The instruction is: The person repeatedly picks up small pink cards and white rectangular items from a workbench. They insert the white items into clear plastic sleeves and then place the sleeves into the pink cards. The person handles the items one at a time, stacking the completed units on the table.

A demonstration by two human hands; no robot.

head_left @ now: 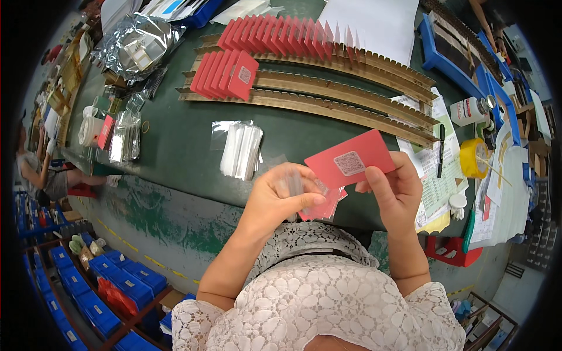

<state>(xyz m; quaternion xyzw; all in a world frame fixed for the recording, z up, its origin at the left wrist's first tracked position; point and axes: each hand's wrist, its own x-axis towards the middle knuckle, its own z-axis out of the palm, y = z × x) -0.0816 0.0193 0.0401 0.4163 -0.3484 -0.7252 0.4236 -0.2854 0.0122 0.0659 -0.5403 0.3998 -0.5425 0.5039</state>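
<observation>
My right hand (398, 190) pinches a red card (369, 153) between thumb and fingers. A square printed code on a pale patch faces up from the card. Close to its lower left corner, my left hand (287, 196) is closed on a clear plastic sleeve (288, 180), which is partly hidden by the fingers. Whether the card touches the sleeve I cannot tell. Below both hands, more red cards (325, 209) lie at the table's front edge, partly covered. A stack of clear plastic sleeves (242, 150) rests on the green table (175, 134), just beyond my left hand.
Notched wooden racks (328, 96) cross the table, with red cards (225, 73) standing in rows at their left. Bagged items (140, 47) sit far left. At right are papers (436, 193), a black pen (441, 152), yellow tape (473, 158) and a white can (468, 111).
</observation>
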